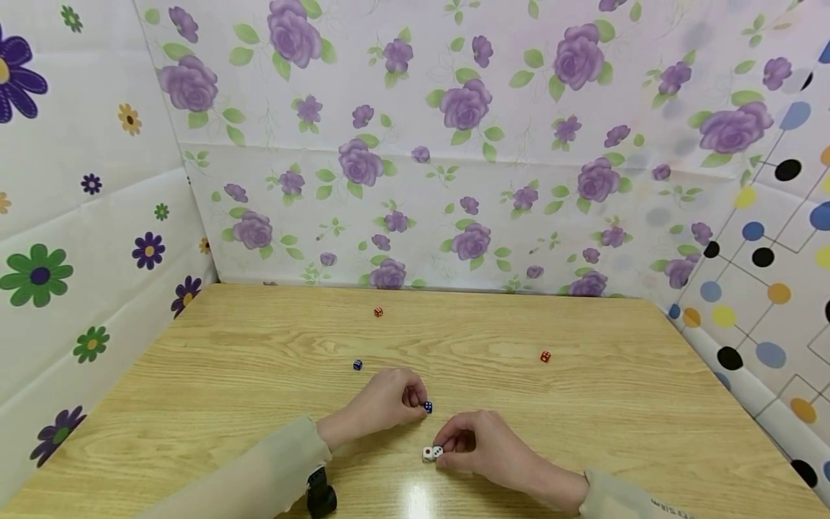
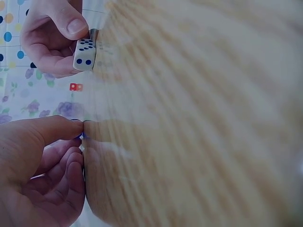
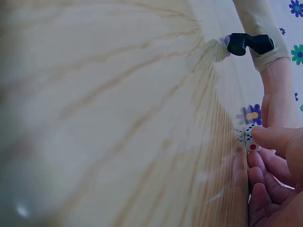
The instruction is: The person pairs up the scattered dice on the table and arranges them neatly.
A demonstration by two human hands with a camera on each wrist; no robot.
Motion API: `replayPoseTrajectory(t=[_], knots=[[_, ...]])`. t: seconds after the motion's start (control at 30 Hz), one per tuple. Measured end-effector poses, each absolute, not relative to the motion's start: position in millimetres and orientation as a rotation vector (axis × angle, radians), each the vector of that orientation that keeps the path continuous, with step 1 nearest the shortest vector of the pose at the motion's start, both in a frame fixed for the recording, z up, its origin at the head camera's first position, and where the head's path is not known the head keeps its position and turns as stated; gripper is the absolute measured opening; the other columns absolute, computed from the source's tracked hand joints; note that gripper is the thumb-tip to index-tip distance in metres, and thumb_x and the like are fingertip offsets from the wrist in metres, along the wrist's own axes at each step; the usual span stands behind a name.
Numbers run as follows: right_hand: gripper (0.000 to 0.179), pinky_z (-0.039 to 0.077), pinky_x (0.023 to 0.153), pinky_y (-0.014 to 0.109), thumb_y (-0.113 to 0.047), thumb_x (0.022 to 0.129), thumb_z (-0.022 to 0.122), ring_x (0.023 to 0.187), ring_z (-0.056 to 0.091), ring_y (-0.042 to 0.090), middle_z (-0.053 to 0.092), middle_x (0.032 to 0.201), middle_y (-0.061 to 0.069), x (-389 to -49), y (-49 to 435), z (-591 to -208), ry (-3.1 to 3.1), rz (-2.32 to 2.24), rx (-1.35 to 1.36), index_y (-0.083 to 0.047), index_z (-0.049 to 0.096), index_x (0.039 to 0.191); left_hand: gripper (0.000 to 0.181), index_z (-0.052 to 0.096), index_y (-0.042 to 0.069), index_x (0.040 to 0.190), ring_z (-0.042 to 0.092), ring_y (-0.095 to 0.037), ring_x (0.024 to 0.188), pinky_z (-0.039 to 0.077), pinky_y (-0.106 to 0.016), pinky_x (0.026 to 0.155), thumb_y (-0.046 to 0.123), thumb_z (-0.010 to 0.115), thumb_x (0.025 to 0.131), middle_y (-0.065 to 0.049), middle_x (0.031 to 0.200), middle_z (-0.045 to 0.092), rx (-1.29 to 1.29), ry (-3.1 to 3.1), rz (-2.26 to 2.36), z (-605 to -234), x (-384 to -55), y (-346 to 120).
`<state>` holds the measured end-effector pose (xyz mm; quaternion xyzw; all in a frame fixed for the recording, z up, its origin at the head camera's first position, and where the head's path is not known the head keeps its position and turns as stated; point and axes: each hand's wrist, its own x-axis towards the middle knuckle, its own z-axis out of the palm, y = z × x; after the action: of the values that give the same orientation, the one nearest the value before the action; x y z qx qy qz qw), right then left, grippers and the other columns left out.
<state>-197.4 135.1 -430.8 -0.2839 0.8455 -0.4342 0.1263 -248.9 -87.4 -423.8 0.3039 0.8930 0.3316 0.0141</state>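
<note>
My left hand pinches a blue die between thumb and fingers on the wooden table. Only a sliver of that blue die shows past the thumb in the left wrist view. Nearer to me, two white dice stand side by side: a left one with a red dot on top and a right one. The thumb and fingers of my right hand pinch the right white die. In the right wrist view a white die shows its red dot beside the fingertips.
Another blue die lies beyond my left hand. Farther back sits a red die, and a second red die lies to the right. Flowered cloth hangs behind the wooden table. A black band circles my left wrist.
</note>
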Motion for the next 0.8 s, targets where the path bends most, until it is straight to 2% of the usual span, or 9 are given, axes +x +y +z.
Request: replayPoseTrajectory(t=[0.8], knots=[[0.011, 0.048, 0.061, 0.017, -0.027, 0.083, 0.08, 0.069, 0.058, -0.001, 0.069, 0.081, -0.009, -197.4, 135.6, -430.5, 2.448, -1.268, -0.824, -0.021, 0.074, 0.09, 0.009, 0.072, 0.011, 0.086, 0.053, 0.003, 0.066, 0.048, -0.015, 0.063, 0.015, 0.08, 0.082, 0.004, 0.079, 0.067, 0.919, 2.772, 1.028, -425.1, -248.9, -78.9]])
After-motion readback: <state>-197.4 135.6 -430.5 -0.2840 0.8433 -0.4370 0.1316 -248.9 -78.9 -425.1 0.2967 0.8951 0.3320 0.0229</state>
